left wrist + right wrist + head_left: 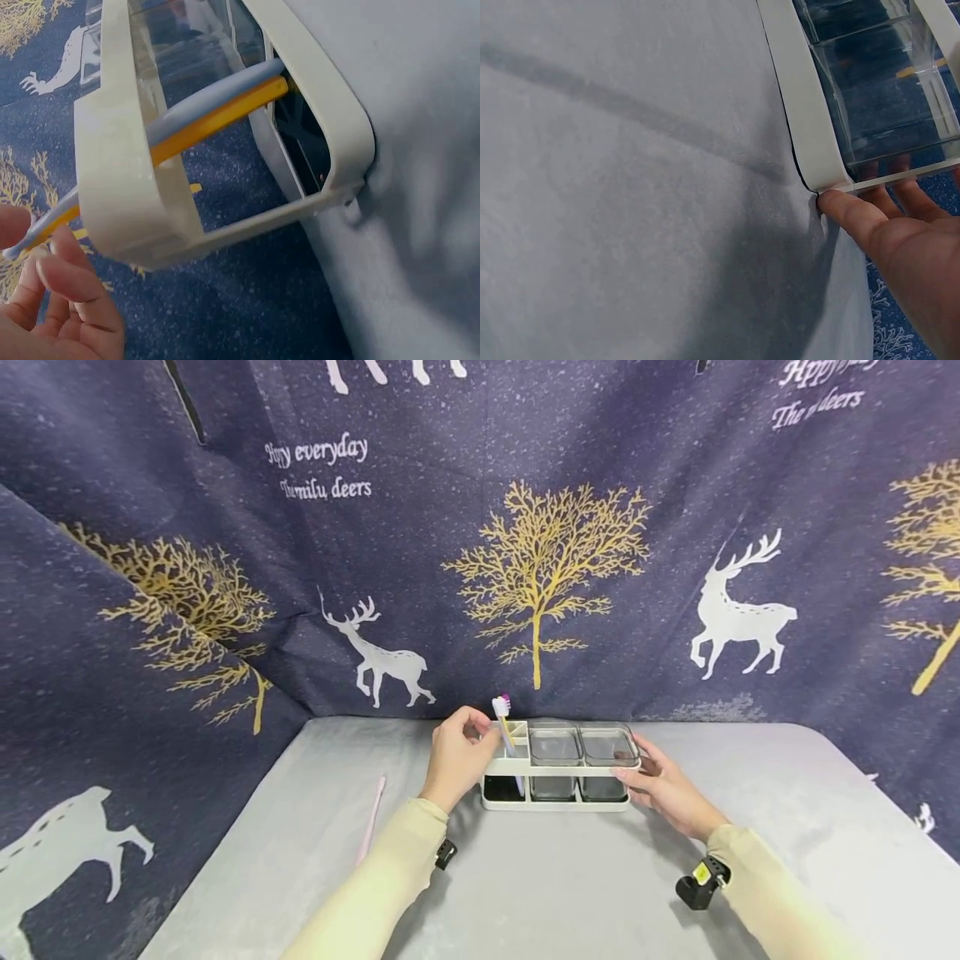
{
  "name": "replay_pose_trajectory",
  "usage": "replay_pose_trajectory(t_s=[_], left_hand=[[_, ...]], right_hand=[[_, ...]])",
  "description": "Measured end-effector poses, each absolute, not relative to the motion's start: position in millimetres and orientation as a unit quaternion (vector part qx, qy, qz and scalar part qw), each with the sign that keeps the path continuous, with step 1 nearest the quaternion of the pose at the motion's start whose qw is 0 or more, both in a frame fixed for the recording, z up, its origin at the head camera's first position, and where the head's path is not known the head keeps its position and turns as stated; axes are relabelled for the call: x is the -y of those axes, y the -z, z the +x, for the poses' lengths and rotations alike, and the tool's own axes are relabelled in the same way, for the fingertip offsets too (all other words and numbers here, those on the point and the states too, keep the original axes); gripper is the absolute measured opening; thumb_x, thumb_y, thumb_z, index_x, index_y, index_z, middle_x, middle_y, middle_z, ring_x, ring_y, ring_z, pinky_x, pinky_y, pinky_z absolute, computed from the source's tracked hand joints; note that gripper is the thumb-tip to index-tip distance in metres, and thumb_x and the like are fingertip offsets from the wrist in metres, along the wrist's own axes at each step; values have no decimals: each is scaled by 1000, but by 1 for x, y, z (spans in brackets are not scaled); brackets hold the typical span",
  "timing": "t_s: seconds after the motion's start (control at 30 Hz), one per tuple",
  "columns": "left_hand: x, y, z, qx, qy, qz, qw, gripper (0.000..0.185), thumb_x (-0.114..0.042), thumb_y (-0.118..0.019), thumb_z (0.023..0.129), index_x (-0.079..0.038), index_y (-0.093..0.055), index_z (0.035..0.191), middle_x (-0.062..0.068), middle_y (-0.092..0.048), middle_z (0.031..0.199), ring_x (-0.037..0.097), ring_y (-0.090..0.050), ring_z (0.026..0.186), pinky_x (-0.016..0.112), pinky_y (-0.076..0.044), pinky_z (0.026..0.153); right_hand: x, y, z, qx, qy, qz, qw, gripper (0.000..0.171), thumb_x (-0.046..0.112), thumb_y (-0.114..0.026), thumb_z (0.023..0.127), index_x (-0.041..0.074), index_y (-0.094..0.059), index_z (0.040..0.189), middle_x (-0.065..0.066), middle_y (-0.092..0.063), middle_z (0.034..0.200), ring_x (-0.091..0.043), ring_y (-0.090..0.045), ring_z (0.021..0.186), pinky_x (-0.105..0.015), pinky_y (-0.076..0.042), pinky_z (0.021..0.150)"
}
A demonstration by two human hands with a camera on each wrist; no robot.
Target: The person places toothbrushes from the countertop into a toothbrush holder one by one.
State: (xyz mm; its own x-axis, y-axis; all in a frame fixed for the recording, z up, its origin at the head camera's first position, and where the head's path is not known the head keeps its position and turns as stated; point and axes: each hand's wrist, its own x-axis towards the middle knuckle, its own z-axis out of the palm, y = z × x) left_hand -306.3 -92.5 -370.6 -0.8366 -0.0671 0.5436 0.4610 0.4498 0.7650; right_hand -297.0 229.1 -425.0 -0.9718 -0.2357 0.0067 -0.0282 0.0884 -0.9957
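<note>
A white holder (557,769) stands on the grey table, with two clear cups (553,747) in its middle and right bays. A toothbrush (501,705) with a yellow and grey-blue handle leans in the left bay. My left hand (459,758) is at the holder's left end and pinches the upper part of the toothbrush (210,120) between thumb and fingers (71,274). My right hand (663,789) rests against the holder's right end. Its thumb (844,208) touches the base corner of the holder (802,97), and its straight fingers lie behind the end cup (885,97).
A pale pink toothbrush (371,817) lies flat on the table (562,885) to the left of my left arm. Dark blue cloth printed with deer and golden trees (540,568) hangs close behind the holder and along the left side.
</note>
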Motion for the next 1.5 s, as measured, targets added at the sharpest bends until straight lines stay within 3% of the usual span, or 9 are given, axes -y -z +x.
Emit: replay_pose_trajectory(t_s=[0.27,0.6,0.9,1.5], left_hand=[[108,361,-305,797,511,-129,296,15,1,-67,77,-8,-66,88,5,-65,79,15,-59,65,29,-49,64],[137,355,-306,816,479,-103,308,13,1,-68,75,-9,-65,82,1,-64,77,14,-60,65,30,-48,65],[168,359,-306,830,462,-60,306,20,0,-67,76,-10,-66,94,4,-68,84,17,-64,73,34,-48,71],[210,376,-300,917,333,37,215,16,-13,-66,76,-14,-67,92,1,-68,88,26,-63,80,44,-48,69]], right_hand=[[-229,424,-295,-728,674,-96,73,87,14,-61,98,5,0,158,-35,-28,148,-5,-58,104,-34,-48,94],[-234,422,-295,-730,673,-96,74,87,14,-61,98,6,3,158,-36,-23,151,-3,-57,104,-37,-46,97],[-231,423,-297,-726,676,-102,76,87,14,-60,98,6,3,158,-36,-22,151,-2,-58,104,-36,-46,98],[-230,425,-295,-724,678,-101,80,87,15,-60,99,8,4,158,-37,-21,151,2,-57,104,-33,-47,96]])
